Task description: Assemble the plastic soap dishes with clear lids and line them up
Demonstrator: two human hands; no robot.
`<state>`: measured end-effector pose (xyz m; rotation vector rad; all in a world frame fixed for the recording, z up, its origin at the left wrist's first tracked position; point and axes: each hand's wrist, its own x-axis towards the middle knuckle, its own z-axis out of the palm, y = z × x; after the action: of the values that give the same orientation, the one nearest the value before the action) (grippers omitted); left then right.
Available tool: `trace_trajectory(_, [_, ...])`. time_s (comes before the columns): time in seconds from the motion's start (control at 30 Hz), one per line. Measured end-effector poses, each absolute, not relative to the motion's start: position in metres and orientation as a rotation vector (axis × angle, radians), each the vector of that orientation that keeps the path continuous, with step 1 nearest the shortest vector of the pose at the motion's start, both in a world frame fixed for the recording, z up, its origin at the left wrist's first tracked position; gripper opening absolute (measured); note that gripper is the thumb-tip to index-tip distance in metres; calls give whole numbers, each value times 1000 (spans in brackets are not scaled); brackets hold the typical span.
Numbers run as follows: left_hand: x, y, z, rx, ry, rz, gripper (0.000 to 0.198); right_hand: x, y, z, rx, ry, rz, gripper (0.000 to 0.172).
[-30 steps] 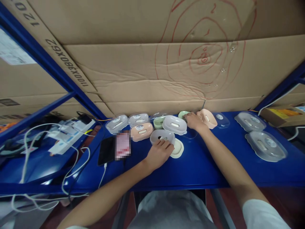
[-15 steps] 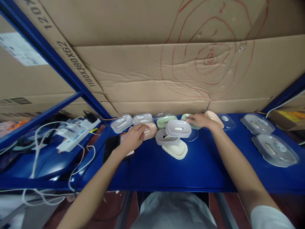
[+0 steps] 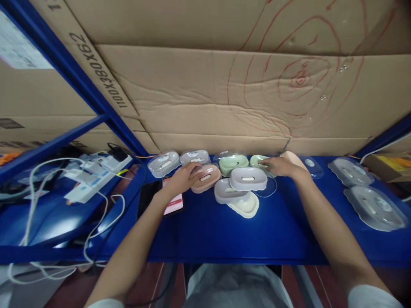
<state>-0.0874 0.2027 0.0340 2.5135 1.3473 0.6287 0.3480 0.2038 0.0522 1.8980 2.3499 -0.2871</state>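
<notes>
My left hand (image 3: 183, 176) has its fingers closed on the left rim of a peach soap dish (image 3: 210, 182) with a slot in its middle. Over on the right, my right hand (image 3: 280, 166) grips the edge of a small green soap dish (image 3: 258, 160), its fingertips partly covering it. Between the hands, a lilac-grey soap dish (image 3: 248, 185) rests overlapping a second grey one (image 3: 226, 196), and a cream dish (image 3: 247, 209) lies partly under them. Another green dish (image 3: 233, 167) sits behind. Beyond my right hand leans a peach piece (image 3: 293, 160).
Clear-lidded grey dishes stand at back left (image 3: 163, 164) and on the right (image 3: 375, 207). A phone with a lit screen (image 3: 174, 205) lies beside my left forearm. White cables (image 3: 123, 209) and a power strip (image 3: 96, 179) are at left. A cardboard wall (image 3: 192, 85) closes the back.
The camera view has shifted slightly left. My left hand has moved left relative to the peach dish, uncovering more of it. My right hand stays at the small green dish.
</notes>
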Motion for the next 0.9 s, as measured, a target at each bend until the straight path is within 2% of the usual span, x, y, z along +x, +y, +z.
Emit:
trace_trajectory(0.1, [-84, 195, 34, 2606, 1380, 688, 25, 354, 203, 56, 1827, 2334, -333, 63])
trace_trajectory(0.17, [-81, 185, 34, 2705, 1388, 585, 21, 355, 203, 57, 1813, 2314, -333, 68])
trace_trajectory(0.23, [-77, 173, 33, 2765, 1384, 402, 23, 354, 204, 57, 1817, 2302, -309, 70])
trace_trajectory(0.33, [-72, 157, 30, 2806, 1385, 260, 35, 349, 204, 56, 1826, 2304, -274, 64])
trace_trajectory(0.47, [-67, 149, 22, 2879, 1330, 376, 44, 343, 201, 57, 1848, 2322, -223, 55])
trace_trajectory(0.63, [-63, 154, 15, 2892, 1326, 353, 43, 340, 198, 63, 1916, 2341, -92, 58])
trace_trajectory(0.9, [-63, 162, 21, 2739, 1358, 615, 42, 330, 194, 72, 1974, 2394, -34, 58])
